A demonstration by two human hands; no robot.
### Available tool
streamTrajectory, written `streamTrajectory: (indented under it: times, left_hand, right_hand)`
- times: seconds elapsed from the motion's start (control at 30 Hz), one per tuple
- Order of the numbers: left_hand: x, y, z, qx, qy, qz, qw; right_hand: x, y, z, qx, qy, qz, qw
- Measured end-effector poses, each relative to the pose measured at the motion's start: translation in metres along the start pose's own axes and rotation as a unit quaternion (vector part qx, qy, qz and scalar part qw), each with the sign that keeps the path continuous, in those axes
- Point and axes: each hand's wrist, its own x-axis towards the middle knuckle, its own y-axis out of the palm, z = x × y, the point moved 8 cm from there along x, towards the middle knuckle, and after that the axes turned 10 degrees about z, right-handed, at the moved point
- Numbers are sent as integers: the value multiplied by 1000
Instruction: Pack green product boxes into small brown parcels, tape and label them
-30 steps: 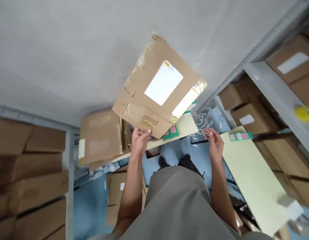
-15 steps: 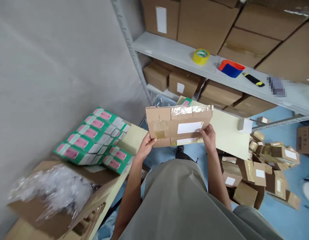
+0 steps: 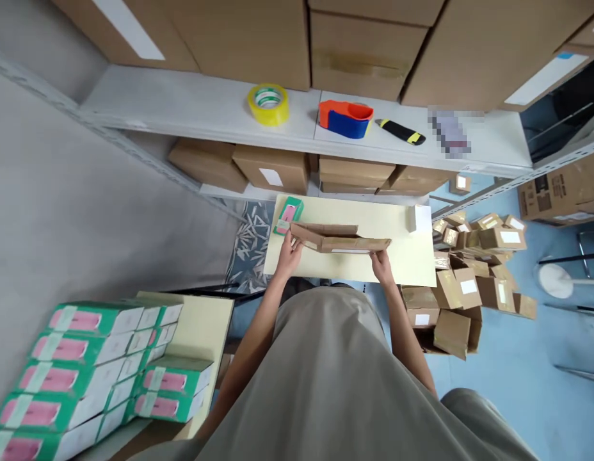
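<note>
The carton (image 3: 354, 244) had tipped, its labelled face swinging from open view to nearly edge-on! There it was, held over the pale counter (image 3: 402, 266), just beside the green box (image 3: 288, 216). Fingers of the left hand (image 3: 288, 257) pinched one end; those of the right hand (image 3: 382, 265) pinched the other. Light, surely, and fairly stiff, yet likely to buckle along its crease, so both ends seemed the surest hold.

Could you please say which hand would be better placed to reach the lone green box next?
The left hand, probably: it is nearer the lone green box, while the right hand is farther along the cardboard that both hold.
</note>
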Motion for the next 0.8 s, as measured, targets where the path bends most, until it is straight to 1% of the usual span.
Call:
streamTrajectory:
  times: [0.1, 0.17, 0.23, 0.27, 0.33, 0.4, 0.43, 0.5, 0.57, 0.67, 0.73, 0.8]
  left_hand:
    - [16, 22, 10, -3, -38, 59, 998]
    - [21, 34, 16, 8, -66, 98, 993]
    - [22, 42, 18, 27, -75, 117, 990]
    - [21, 44, 18, 36, -77, 114, 990]
    - [14, 43, 18, 51, -87, 89, 991]
    - [3, 39, 20, 67, -111, 64, 989]
    - [-4, 36, 21, 78, -126, 61, 987]
    - [-19, 34, 23, 107, -152, 79, 979]
    - [-30, 34, 22, 138, -157, 112, 972]
    - [-36, 35, 17, 163, -135, 140, 967]
    - [-33, 36, 11, 165, -120, 138, 969]
    - [-27, 36, 4, 168, -106, 123, 972]
  right_hand:
    - [4, 9, -5, 41, 24, 39, 998]
    - [5, 16, -5, 55, 26, 54, 997]
    - [6, 18, -5, 60, 30, 56, 996]
    - [7, 17, -6, 63, 38, 55, 996]
    - [9, 11, -8, 64, 55, 49, 995]
    - [14, 0, -7, 56, 68, 35, 996]
    - [17, -6, -6, 51, 71, 27, 996]
    - [26, -13, -2, 45, 75, 23, 996]
    - [35, -14, 1, 45, 78, 44, 995]
    - [44, -8, 6, 32, 71, 95, 992]
    - [45, -5, 8, 11, 62, 119, 991]
    - [42, -3, 9, -11, 51, 130, 990]
